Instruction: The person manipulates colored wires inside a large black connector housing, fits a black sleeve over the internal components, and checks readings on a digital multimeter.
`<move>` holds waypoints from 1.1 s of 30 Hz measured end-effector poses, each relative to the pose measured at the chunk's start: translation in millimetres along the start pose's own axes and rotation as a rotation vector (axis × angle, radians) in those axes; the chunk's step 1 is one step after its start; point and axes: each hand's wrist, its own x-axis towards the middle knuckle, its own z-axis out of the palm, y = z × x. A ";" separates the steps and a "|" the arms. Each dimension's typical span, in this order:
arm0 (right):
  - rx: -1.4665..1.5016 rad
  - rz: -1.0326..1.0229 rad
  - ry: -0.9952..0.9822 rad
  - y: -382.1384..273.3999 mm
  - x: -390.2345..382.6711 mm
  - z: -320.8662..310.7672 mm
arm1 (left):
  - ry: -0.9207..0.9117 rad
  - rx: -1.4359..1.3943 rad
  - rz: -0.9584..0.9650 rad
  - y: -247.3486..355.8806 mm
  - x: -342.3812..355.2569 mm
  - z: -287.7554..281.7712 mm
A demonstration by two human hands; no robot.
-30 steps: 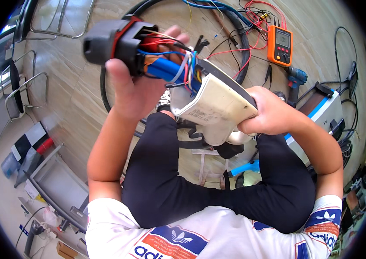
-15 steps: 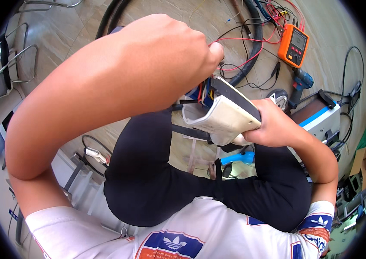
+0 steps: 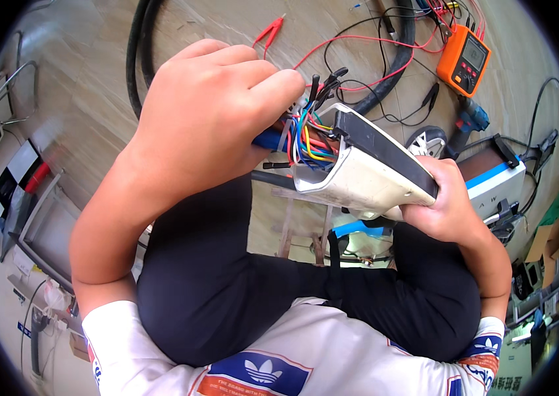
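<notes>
A white plastic handle housing (image 3: 365,179) with a black top strip is tilted over my knees, its open end toward the left. My right hand (image 3: 443,201) wraps round its narrower right end. From the open end spills a bundle of coloured wires (image 3: 311,142), with several black-sleeved ends standing up. My left hand (image 3: 220,109) is closed at the left side of this bundle, fingers curled and largely hidden behind the back of the hand. A blue-sheathed piece (image 3: 269,139) shows under its edge.
Beyond the housing lie a thick black cable (image 3: 395,74), an orange meter (image 3: 464,61) with red and black leads, and a red clip (image 3: 270,32). At the right are a blue cordless drill (image 3: 470,117) and a white-and-blue box (image 3: 500,188). A chair frame (image 3: 48,231) stands left.
The housing and my right hand have shifted slightly right and down. My left hand has lowered and turned, uncovering more of the wires and their black-sleeved ends. My view has shifted.
</notes>
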 end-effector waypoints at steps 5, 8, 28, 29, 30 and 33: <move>-0.082 -0.039 -0.009 5.4 -0.7 -2.8 | 0.042 -0.013 0.029 -5.9 -3.1 13.4; -0.138 -0.025 -0.033 3.6 -1.6 -4.2 | -0.007 -0.080 -0.008 -1.8 -5.6 12.8; -0.216 -0.071 -0.102 7.0 -12.3 -10.5 | -0.009 -0.215 0.023 13.8 -12.4 3.4; -0.215 -0.044 -0.103 6.3 -10.3 -11.8 | -0.018 -0.190 0.046 12.9 -13.2 4.3; -0.206 -0.021 -0.100 6.7 -9.5 -13.0 | -0.025 -0.180 0.061 12.4 -13.3 4.3; -0.150 -0.029 -0.081 8.2 -4.8 -14.8 | -0.024 -0.184 0.098 11.8 -11.4 3.9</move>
